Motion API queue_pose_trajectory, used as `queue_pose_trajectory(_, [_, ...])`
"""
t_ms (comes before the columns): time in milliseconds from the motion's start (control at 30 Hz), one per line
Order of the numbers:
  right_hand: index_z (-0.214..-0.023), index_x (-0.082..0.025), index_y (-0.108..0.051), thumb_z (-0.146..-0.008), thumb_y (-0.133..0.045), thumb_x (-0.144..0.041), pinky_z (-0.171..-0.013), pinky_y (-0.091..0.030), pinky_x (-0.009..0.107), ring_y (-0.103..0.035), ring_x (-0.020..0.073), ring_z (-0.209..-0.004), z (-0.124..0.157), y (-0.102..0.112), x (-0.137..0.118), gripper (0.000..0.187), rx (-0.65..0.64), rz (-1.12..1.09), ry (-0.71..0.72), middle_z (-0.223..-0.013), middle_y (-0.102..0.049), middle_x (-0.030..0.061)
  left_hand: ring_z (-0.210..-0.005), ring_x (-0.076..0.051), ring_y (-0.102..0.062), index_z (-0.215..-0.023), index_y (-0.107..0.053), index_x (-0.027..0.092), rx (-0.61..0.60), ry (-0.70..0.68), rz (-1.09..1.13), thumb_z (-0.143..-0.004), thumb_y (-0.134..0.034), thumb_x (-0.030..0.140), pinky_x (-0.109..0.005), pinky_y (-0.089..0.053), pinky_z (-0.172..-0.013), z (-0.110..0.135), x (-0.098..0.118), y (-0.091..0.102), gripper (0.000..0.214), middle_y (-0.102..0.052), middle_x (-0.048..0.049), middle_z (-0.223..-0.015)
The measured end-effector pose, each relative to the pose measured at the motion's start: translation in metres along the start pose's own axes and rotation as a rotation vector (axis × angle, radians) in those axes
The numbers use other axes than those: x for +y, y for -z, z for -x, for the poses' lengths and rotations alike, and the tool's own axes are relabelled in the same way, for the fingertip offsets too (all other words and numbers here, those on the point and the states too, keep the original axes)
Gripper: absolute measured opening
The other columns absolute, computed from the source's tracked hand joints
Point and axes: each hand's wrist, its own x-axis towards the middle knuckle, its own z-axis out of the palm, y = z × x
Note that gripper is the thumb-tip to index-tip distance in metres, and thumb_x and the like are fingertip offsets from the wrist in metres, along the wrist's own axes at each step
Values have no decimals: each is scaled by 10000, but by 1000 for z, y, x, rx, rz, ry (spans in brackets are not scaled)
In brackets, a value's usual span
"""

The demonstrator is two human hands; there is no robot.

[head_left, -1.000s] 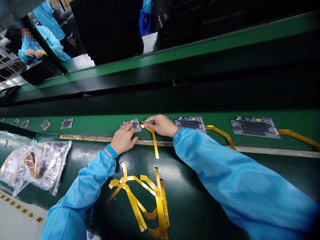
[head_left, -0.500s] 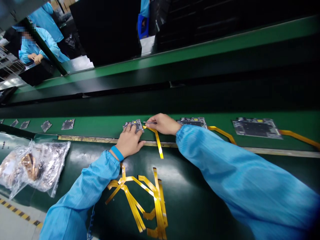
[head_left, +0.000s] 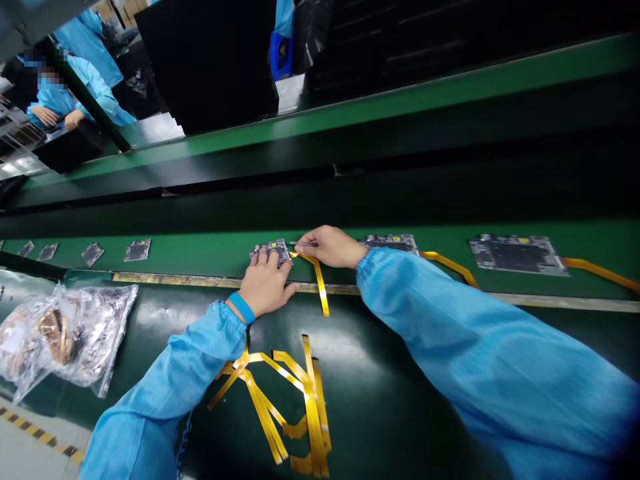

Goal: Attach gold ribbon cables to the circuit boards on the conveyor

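Note:
My left hand lies over a circuit board, its fingers spread on the board's near side and the thumb apart. Pinched in my right hand are thin metal tweezers, their tips by the board's right edge. A yellow flat flex cable runs from that edge, under my right fingers, and hangs over the rail toward me. Whether its end is joined to the board is too small to tell. Nearer me, a loose pile of flex cables rests on the dark green worktop.
Further right on the green belt are another board and a larger-looking board, both with cables. Several bare boards lie left. A clear plastic bag sits on the worktop's left. A co-worker in blue is beyond the line.
The boards on the belt and both my hands have shifted slightly right in view. The left hand stays on the board, and the right keeps the tweezers at its edge.

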Motion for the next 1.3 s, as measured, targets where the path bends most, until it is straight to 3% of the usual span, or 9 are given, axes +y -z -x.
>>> queue_pose_trajectory(467, [-880, -200, -807, -902, -654, -409, -678, -536, 267, -709, 194, -759, 9, -7, 22, 260, 16, -164, -37, -816, -804, 34, -1392, -409, -513, -1491, -568, 140, 8, 2, 12, -1042, -519, 552, -538, -449, -1155, -6, 13, 0, 611, -567, -212, -1459])
queue_pose_trajectory(733, [-879, -207, -812, -879, -671, -430, -682, -542, 278, -724, 208, -779, 9, -4, 29, 264, 22, -141, -27, -816, -811, 38, -1371, -438, -475, -1579, -491, 156, -11, 63, -28, -1018, -519, 626, -623, -432, -1128, -17, 33, -2, 733, -462, -247, -1581])
queue_pose_trajectory(967, [-921, -230, -807, -913, -634, -375, -702, -511, 279, -745, 212, -828, 18, 0, 25, 225, 37, -1, -33, -882, -822, 38, -1344, -453, -491, -1579, -501, 147, -33, 62, -63, -1029, -484, 645, -649, -441, -1100, -20, 42, 0, 742, -465, -258, -1576])
queue_pose_trajectory(1167, [-1049, -275, -831, -976, -550, -521, -735, -504, 309, -745, 254, -948, 31, 11, 25, 381, 131, 181, -2, -1102, -810, 66, -1364, -475, -491, -1584, -504, 148, -55, 56, -59, -1034, -498, 617, -660, -453, -1094, -23, 49, 4, 723, -459, -264, -1590])
queue_pose_trajectory(1300, [-1048, -295, -824, -988, -509, -453, -726, -493, 304, -732, 233, -941, 34, 15, 19, 357, 136, 201, 24, -1129, -799, 44, -1368, -484, -487, -1581, -507, 135, -53, 57, -33, -1029, -507, 613, -668, -466, -1079, -26, 54, 4, 730, -453, -272, -1591])
